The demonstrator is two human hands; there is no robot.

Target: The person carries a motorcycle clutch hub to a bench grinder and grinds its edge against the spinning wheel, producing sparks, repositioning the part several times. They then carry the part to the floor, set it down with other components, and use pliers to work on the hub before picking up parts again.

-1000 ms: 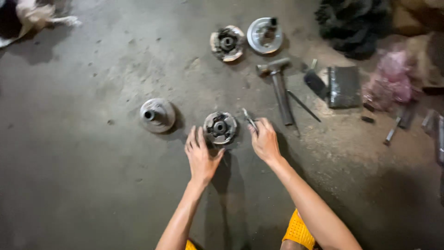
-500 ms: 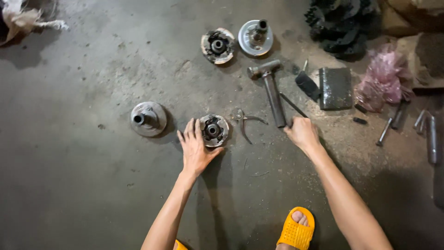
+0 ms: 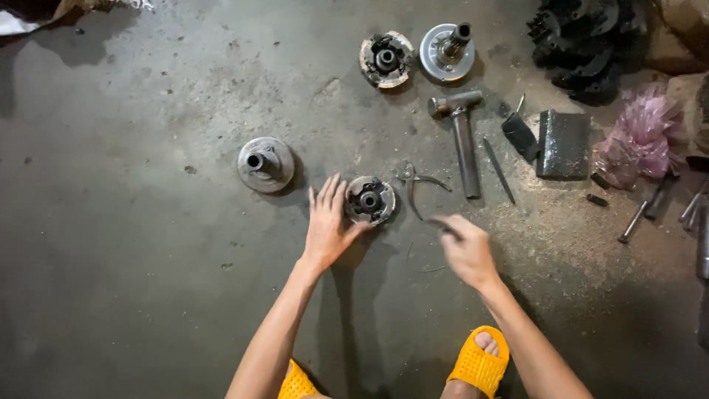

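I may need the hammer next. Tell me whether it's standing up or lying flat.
Lying flat. The hammer rests lengthwise on the concrete floor, head away from the person, handle pointing back toward them, no hand touching it.

1. Pink plastic bag (image 3: pixel 641 140): crumpled, translucent, on the floor at the right edge of the view, just right of the dark block (image 3: pixel 563 144). Contents not readable.
2. White wrapper or sheet (image 3: pixel 18 22): scrap at the top-left corner, mostly cut off by the frame; can't tell what kind.
3. No labels, signs or screens in view.
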